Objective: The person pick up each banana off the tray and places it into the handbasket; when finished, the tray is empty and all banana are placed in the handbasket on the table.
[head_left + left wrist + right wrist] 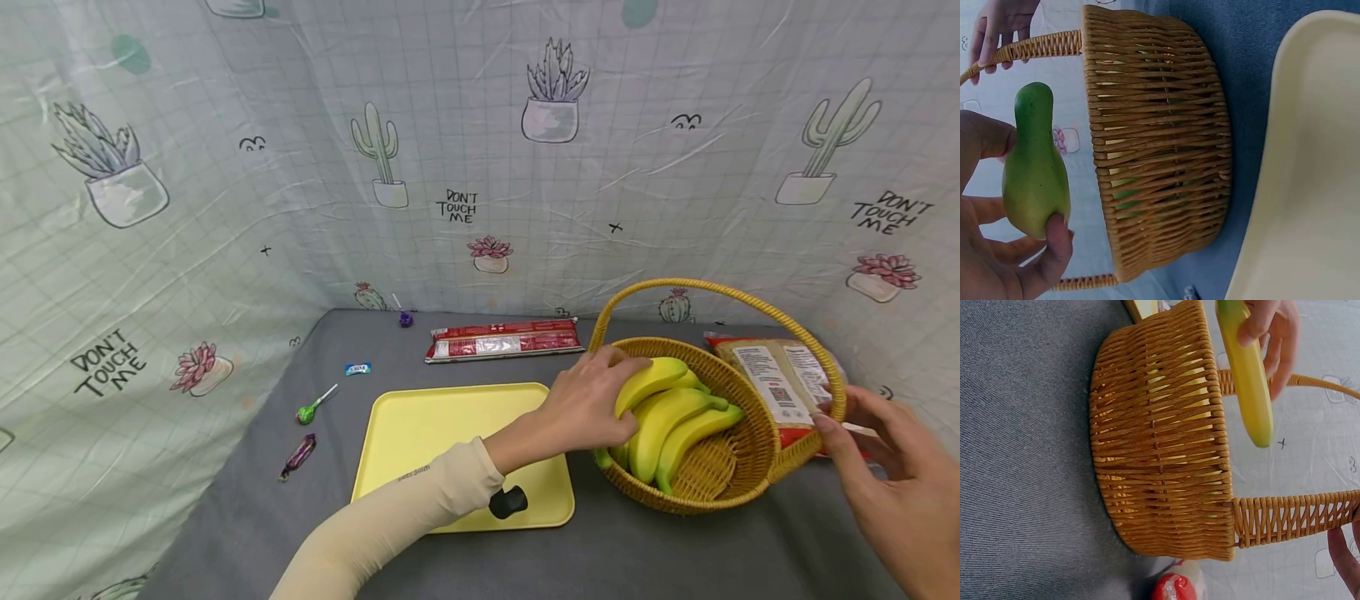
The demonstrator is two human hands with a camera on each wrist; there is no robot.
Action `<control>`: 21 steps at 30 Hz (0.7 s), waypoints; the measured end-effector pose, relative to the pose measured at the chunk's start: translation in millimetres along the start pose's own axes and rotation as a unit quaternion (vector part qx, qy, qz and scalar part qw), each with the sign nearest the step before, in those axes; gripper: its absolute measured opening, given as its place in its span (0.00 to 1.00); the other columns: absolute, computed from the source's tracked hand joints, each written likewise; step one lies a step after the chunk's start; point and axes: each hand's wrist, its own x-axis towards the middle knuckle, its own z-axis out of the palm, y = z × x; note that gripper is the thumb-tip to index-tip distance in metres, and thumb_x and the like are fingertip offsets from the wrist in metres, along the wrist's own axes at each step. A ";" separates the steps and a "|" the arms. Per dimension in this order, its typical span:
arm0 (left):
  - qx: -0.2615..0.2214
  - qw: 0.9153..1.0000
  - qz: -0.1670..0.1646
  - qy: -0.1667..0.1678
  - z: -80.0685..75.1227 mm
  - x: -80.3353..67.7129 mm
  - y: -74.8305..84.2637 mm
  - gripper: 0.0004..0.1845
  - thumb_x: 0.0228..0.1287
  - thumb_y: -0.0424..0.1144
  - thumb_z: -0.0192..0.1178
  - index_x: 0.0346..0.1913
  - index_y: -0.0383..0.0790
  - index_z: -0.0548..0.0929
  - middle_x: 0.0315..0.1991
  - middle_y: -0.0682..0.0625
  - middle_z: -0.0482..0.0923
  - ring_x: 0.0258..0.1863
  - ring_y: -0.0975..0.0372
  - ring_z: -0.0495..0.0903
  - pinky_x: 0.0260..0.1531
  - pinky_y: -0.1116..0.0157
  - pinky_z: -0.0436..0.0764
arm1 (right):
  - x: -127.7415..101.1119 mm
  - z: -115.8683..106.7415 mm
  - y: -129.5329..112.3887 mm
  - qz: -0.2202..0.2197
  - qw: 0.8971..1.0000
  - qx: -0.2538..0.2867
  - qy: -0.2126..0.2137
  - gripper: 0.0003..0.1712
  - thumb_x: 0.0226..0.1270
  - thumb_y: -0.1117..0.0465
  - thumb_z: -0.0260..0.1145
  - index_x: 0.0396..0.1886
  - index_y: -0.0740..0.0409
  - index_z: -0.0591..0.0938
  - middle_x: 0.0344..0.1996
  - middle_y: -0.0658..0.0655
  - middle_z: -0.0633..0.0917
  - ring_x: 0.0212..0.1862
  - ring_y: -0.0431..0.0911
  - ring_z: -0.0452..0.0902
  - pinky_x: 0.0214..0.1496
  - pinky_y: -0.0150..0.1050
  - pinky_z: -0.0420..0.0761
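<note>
A yellow banana (651,383) is in my left hand (592,404), over the left side of a wicker basket (707,471). In the left wrist view, the fingers and thumb grip this banana (1036,181) with its greenish end facing the camera. The right wrist view shows the banana (1249,381) above the basket's rim, apart from it. Several more bananas (686,425) lie inside the basket. At the right, my right hand (896,475) pinches the basket's arched handle (828,375) between thumb and fingers.
Left of the basket lies a yellow tray (442,417), partly under my left forearm. Behind are a red-and-white packet (504,340) and a bag with labels (772,383). On the left lie lollipops (306,414), a purple-wrapped candy (298,456) and a small blue packet (357,367).
</note>
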 end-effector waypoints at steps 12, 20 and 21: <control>0.015 1.000 0.005 -0.017 11.2 21.9 5.4 0.38 0.64 0.45 0.67 0.79 0.56 0.72 0.67 0.52 0.72 0.64 0.59 0.72 0.34 0.65 0.75 | 0.2 0.2 0.9 -0.001 1.000 -0.007 0.001 0.26 0.74 0.71 0.68 0.70 0.60 0.80 0.51 0.38 0.75 0.51 0.29 0.73 0.48 0.15 0.68; 0.071 0.997 0.016 -0.030 17.3 22.5 0.4 0.38 0.68 0.52 0.64 0.80 0.57 0.69 0.70 0.51 0.69 0.63 0.55 0.72 0.30 0.64 0.75 | 0.4 0.4 2.0 -0.008 1.000 -0.005 0.005 0.27 0.73 0.71 0.69 0.70 0.59 0.80 0.51 0.37 0.75 0.52 0.29 0.73 0.49 0.15 0.68; 0.072 0.997 0.015 -0.029 17.2 21.6 -0.1 0.37 0.68 0.52 0.64 0.80 0.57 0.70 0.69 0.51 0.70 0.61 0.56 0.73 0.29 0.65 0.74 | 0.6 0.1 2.2 -0.009 1.000 -0.003 0.006 0.27 0.73 0.72 0.69 0.70 0.59 0.81 0.51 0.37 0.76 0.52 0.29 0.73 0.49 0.15 0.68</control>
